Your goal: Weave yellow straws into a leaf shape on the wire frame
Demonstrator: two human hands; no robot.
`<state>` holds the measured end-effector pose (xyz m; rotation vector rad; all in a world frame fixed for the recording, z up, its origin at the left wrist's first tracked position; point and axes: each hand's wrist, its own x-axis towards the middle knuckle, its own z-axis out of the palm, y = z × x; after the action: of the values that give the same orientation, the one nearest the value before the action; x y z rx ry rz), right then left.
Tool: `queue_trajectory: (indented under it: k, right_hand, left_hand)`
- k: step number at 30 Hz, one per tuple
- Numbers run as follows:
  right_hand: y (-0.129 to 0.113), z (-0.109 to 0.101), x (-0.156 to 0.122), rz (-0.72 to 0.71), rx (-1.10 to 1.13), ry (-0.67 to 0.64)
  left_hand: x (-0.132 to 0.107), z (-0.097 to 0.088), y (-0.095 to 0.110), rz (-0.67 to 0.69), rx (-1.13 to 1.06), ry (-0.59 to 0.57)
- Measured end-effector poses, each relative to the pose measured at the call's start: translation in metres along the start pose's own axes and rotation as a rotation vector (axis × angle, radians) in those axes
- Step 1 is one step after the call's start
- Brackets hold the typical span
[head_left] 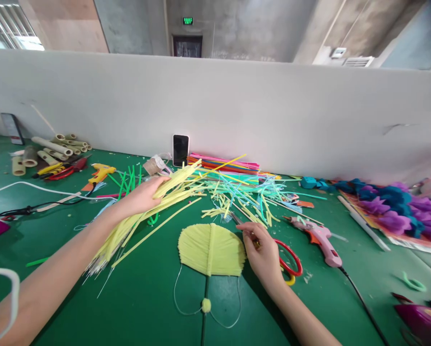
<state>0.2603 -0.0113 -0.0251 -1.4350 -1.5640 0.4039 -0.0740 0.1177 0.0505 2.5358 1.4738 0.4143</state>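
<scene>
Yellow strips [157, 204] bundled in my L hand [143, 194], fist closed round them, above mid-table. R hand [264, 254] grips red scissors [293, 257], tips just by the yellow leaf [211, 250] lying flat on the green table [129, 298]. Looks like the trimming stage; I reckon any cut needs blades lined up w/ the leaf edge.

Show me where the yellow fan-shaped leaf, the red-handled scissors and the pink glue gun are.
yellow fan-shaped leaf [211, 250]: head view, central rib.
red-handled scissors [297, 254]: head view, red handle loop.
pink glue gun [320, 238]: head view, body middle.
</scene>
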Motion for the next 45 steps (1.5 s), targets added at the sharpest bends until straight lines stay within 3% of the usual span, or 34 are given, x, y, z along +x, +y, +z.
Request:
queue_trajectory:
  k: [5, 12, 16, 21, 24, 29, 36, 40, 45]
  right_hand:
    - [0.000, 0.001, 0.000, 0.042, -0.007, 0.023]
    - [-0.002, 0.001, -0.001, 0.071, -0.009, 0.013]
    - [-0.002, 0.001, -0.002, 0.071, -0.009, 0.010]
    - [-0.002, 0.002, -0.001, 0.070, -0.007, 0.007]
    - [-0.002, 0.002, -0.001, 0.074, -0.001, 0.014]
    - [-0.003, 0.002, -0.002, 0.079, -0.001, 0.012]
    - [-0.003, 0.002, -0.002, 0.069, -0.021, 0.019]
    - [-0.014, -0.002, -0.006, -0.136, -0.148, 0.031]
    - [-0.059, -0.002, -0.013, -0.670, -0.453, 0.030]
  left_hand:
    - [-0.003, -0.008, 0.003, -0.063, 0.012, -0.127]
    - [-0.012, 0.020, 0.007, -0.047, 0.199, -0.326]
    - [-0.011, 0.019, 0.016, -0.070, 0.219, -0.302]
    - [-0.007, -0.002, 0.021, -0.111, 0.150, -0.188]
    - [-0.008, -0.010, 0.021, -0.056, 0.136, -0.147]
    - [-0.009, -0.012, 0.024, 0.050, 0.106, -0.078]
    - [-0.008, -0.014, 0.035, 0.010, 0.043, -0.032]
    - [-0.012, -0.018, 0.042, 0.014, 0.018, -0.009]
    - [-0.019, -0.026, 0.056, 0.021, 0.028, 0.028]
